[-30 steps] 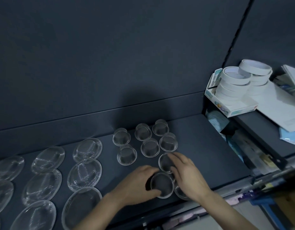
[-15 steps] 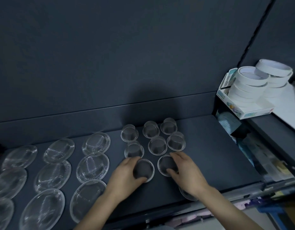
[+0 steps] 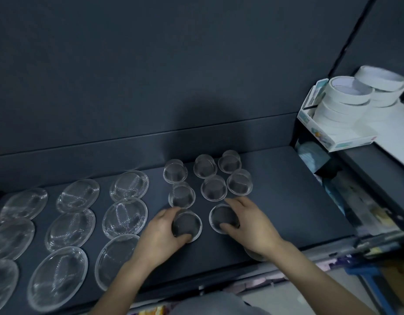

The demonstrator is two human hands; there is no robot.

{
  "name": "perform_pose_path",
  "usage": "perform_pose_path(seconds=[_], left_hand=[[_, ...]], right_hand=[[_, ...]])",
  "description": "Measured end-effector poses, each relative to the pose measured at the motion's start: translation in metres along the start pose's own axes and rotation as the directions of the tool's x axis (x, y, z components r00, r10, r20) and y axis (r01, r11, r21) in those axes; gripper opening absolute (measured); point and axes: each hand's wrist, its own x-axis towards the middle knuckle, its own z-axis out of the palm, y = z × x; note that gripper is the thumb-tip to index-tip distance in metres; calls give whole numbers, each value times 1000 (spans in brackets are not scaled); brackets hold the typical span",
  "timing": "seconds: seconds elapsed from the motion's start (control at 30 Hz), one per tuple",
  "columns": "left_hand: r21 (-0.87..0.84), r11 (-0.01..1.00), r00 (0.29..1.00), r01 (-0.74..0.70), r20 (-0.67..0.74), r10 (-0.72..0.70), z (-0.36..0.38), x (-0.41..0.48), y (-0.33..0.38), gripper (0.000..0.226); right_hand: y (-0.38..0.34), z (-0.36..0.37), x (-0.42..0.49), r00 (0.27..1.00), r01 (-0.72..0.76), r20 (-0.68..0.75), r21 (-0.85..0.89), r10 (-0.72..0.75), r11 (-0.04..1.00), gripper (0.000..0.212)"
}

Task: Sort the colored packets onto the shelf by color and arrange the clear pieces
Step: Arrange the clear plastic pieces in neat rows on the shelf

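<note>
L hand (image 3: 160,237) grips a clear cup (image 3: 189,225): fingers curl over the far edge, thumb on the near edge. R hand (image 3: 253,228) grips a second clear cup (image 3: 223,218): fingers arch over the far side, thumb on the near rim. Both cups are low at the shelf (image 3: 287,201), front-centre, side by side and apart; contact w/ the surface can't be confirmed.

Directly behind: 6 more cups (image 3: 213,187) in 2 rows of 3, close-set, not stacked. The held pair lines up approx. under the left and middle columns. One extra cup (image 3: 256,255) is at the front edge, mostly hidden under the R wrist.

Left half of shelf: clear oval dishes (image 3: 124,218), laid flat in 3 columns, edges near or touching.

Right side, on a higher ledge: white tape rolls (image 3: 346,96) stacked in an open box (image 3: 346,142).
</note>
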Motion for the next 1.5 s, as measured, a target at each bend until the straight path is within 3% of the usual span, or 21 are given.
perform_pose_path(seconds=[0.1,0.27,0.37,0.47,0.63,1.13,1.5], left_hand=[[9,1000,1000,-1,23,1,-1,-2,0,77],[21,999,999,-27,19,27,0,-6,0,77],[13,999,1000,-30,5,30,1,-7,1,76],[-9,1000,1000,-24,-7,23,2,-8,3,73],[-47,999,1000,-12,-22,11,4,-8,2,67],[-59,998,997,2,-72,-6,8,-15,-2,69],[-28,1000,995,-13,-101,10,13,-13,-4,68]], right_hand=[[7,-9,-4,998,-19,53,-62,22,998,73],[26,-26,-19,932,-138,299,-225,203,964,90],[36,-31,-20,899,-178,357,-230,253,957,77],[37,-35,-15,929,-220,263,-177,261,959,50],[29,-34,-1,969,-232,50,-156,243,960,52],[41,-14,-6,991,-127,-38,35,128,991,73],[45,-12,2,990,-132,-53,46,134,990,70]])
